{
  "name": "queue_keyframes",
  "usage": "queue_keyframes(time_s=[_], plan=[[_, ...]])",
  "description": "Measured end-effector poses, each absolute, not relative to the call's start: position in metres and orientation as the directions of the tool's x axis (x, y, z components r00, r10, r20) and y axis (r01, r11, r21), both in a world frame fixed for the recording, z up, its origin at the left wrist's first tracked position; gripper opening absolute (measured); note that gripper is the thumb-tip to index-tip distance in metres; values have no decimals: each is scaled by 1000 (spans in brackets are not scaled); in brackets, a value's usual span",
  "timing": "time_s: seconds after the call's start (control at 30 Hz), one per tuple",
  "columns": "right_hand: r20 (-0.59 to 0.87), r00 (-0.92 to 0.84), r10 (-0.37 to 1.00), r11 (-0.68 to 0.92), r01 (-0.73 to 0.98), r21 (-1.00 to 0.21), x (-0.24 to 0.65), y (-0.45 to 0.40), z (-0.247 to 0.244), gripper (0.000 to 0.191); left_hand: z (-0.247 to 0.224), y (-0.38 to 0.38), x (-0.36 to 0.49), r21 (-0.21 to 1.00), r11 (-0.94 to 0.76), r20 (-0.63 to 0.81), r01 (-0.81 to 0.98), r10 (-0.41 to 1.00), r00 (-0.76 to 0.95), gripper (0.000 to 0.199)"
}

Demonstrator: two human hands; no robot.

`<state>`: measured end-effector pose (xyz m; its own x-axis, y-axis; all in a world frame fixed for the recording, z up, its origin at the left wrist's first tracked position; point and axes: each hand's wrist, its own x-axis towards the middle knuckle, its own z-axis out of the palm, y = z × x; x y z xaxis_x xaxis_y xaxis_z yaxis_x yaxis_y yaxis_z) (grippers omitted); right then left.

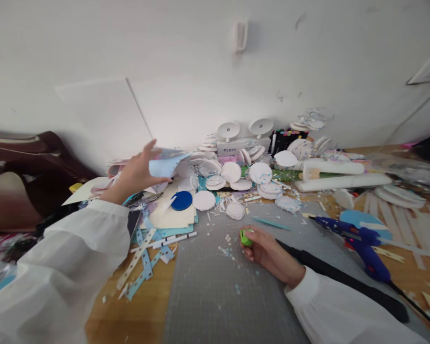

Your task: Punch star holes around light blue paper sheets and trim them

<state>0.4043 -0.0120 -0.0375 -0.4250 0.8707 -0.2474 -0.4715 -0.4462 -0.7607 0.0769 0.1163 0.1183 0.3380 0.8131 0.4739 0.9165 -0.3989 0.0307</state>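
Observation:
My left hand (138, 169) is raised over the pile at the back left, thumb and fingers curved around a bent piece of light-blue paper (164, 166). My right hand (267, 249) is closed around a small bright-green craft punch (246, 238), above the grey cutting mat (208, 286). Tiny white and blue paper bits (227, 251) lie scattered on the mat just left of the punch. Left of the mat are light-blue and cream paper strips (145, 260) full of punched holes. White pens (174, 240) rest beside them.
White round discs (232, 172), some with beaded edges, are heaped along the back. A blue glue gun (365, 243) with a cord lies at right, near a long black object (344, 277). A blue round lid (181, 200) sits on cream sheets. Behind everything stands the wall (186, 62).

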Motion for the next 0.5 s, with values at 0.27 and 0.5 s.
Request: queue_keyframes(time_s=[0.27,0.5], plan=[[-251,-425,870,-450,-475,-756,405,-11,-38,21,130,122,63,256,-344,702,904,709,71,17],[-250,-425,870,-454,-492,-743,404,-11,-37,21,191,105,67,603,-681,790,415,584,-187,13]])
